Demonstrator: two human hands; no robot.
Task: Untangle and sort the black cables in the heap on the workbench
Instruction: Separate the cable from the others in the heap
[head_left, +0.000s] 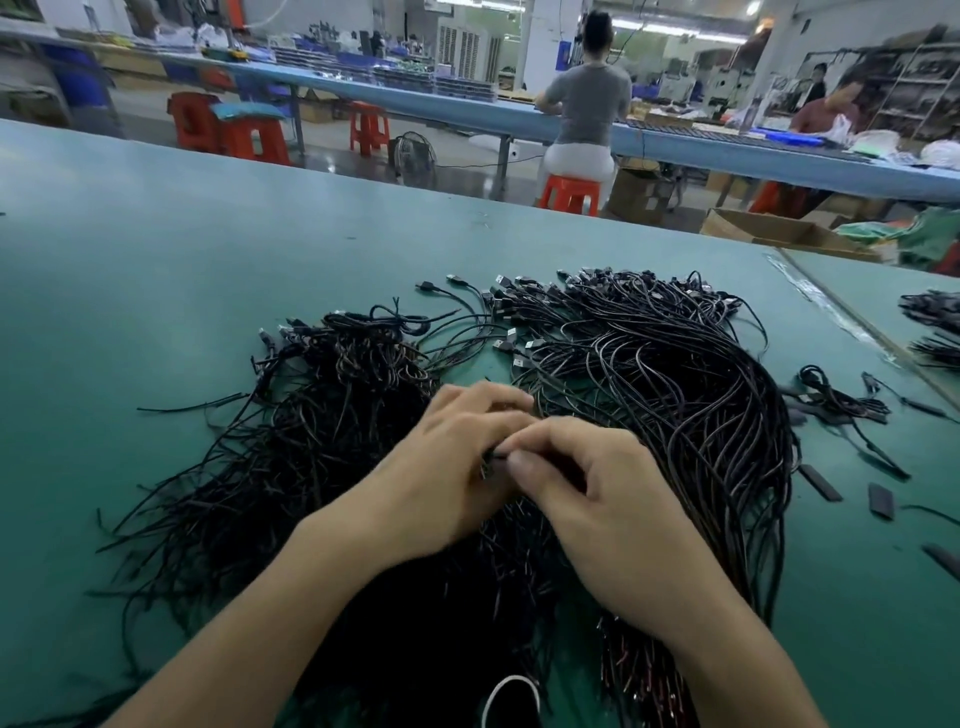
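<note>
A big heap of thin black cables (649, 395) with USB plugs at their far ends spreads over the green workbench (156, 260). A looser tangle of black cables (322, 415) lies to the left of it. Both my hands meet above the middle of the heap. My left hand (447, 467) and my right hand (587, 488) pinch the same small black cable end (491, 460) between their fingertips. My forearms hide the cables below them.
Short black sleeve pieces (821, 483) and a small cable bundle (836, 395) lie to the right. More black cables (935, 322) sit on the adjoining table at far right. A white ring (511, 696) lies near the front edge. People work at a bench behind.
</note>
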